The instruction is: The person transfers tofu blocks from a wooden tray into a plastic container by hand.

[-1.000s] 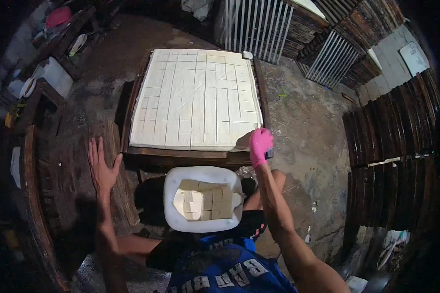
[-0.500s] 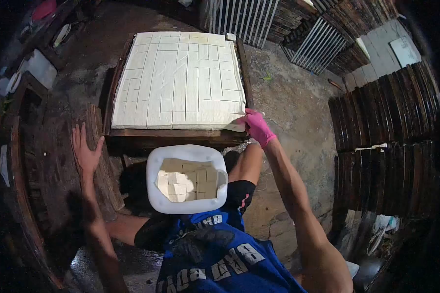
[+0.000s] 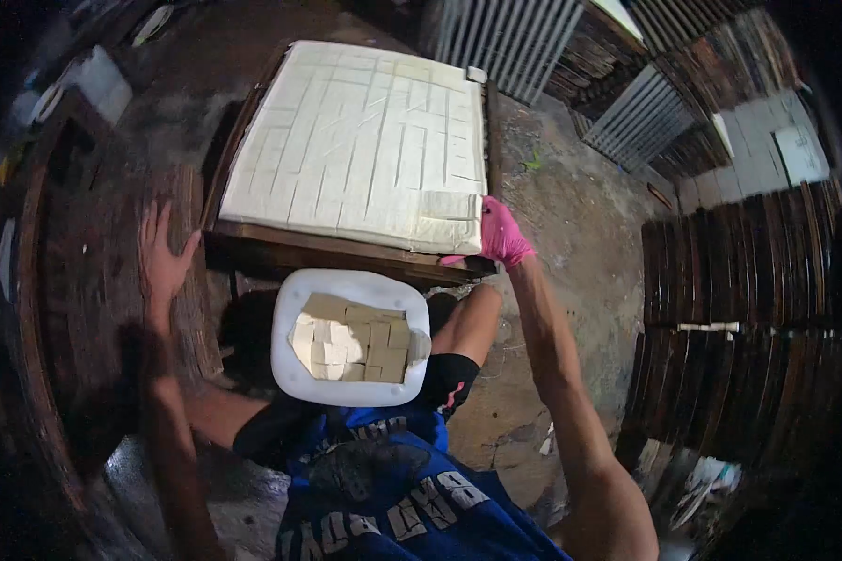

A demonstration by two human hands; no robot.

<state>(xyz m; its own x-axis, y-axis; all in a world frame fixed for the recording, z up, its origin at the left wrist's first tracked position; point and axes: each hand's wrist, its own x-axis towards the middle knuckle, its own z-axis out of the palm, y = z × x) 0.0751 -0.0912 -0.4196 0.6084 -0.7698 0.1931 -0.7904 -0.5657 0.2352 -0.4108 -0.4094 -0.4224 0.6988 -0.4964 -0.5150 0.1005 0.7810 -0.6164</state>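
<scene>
A broad white slab of what looks like tofu (image 3: pixel 346 140), scored into rectangular pieces, lies on a wooden board in front of me. My right hand (image 3: pixel 503 234), in a pink glove, is at the slab's near right corner. Its fingers are closed around a tofu piece (image 3: pixel 451 232) at that corner, with one finger showing under the front edge. My left hand (image 3: pixel 166 260) is bare and rests with fingers spread on a dark wooden surface (image 3: pixel 103 280) to the left. A white plastic container (image 3: pixel 290 374) with cut tofu pieces (image 3: pixel 346 341) inside sits between my legs.
Stacks of dark wooden boards (image 3: pixel 739 262) stand along the right. Slatted racks (image 3: pixel 636 112) lean at the back right. Wet concrete floor (image 3: pixel 571 206) runs between the slab and the stacks. A pale panel (image 3: pixel 98 84) stands at the far left.
My right hand has closed in around the near right corner, and the cut lines there have opened wider. The view has shifted slightly. My left hand stays on the wood.
</scene>
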